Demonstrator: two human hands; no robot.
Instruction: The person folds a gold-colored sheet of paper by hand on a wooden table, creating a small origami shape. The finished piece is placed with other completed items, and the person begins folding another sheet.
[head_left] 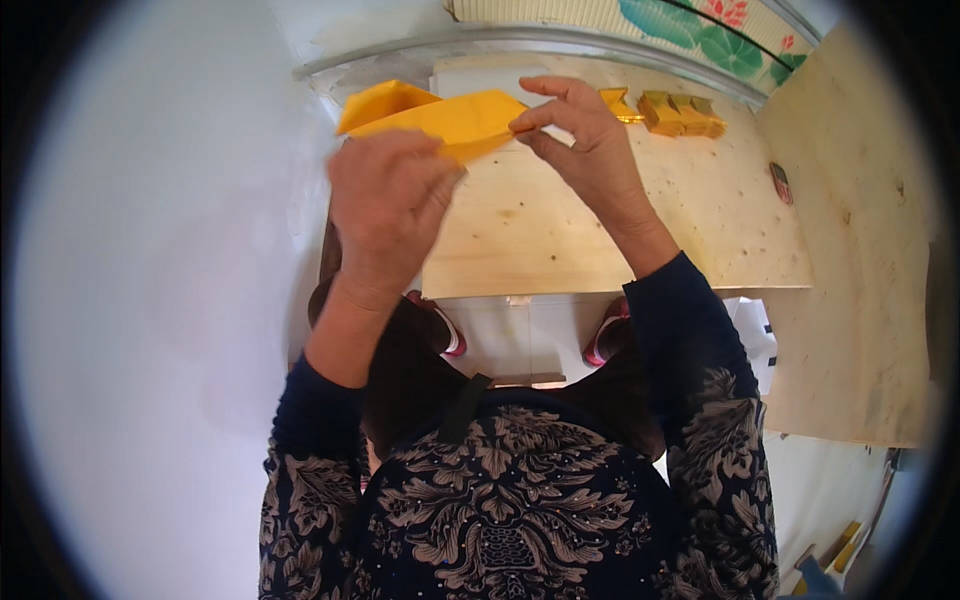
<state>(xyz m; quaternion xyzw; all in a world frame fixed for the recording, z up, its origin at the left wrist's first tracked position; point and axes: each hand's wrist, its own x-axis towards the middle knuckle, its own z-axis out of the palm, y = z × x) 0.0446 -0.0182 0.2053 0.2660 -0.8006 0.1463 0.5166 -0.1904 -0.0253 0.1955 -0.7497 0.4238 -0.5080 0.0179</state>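
A folded piece of bright yellow paper [462,115] is held up over the far left part of the wooden table. Its right end is pinched between the thumb and fingertips of my right hand [590,140]. Blurred by motion, my left hand [385,200] is closed with curled fingers at the paper's near edge, which runs in between thumb and fingers. Part of the paper is hidden behind that hand, and a second fold [385,103] stands up at its far left.
Folded yellow-gold pieces [682,114] lie in a row at the table's [540,220] far right, one golden piece [622,104] beside them. A small dark red object [781,184] rests by the wooden panel [860,210] on the right. A white wall [160,250] closes the left side.
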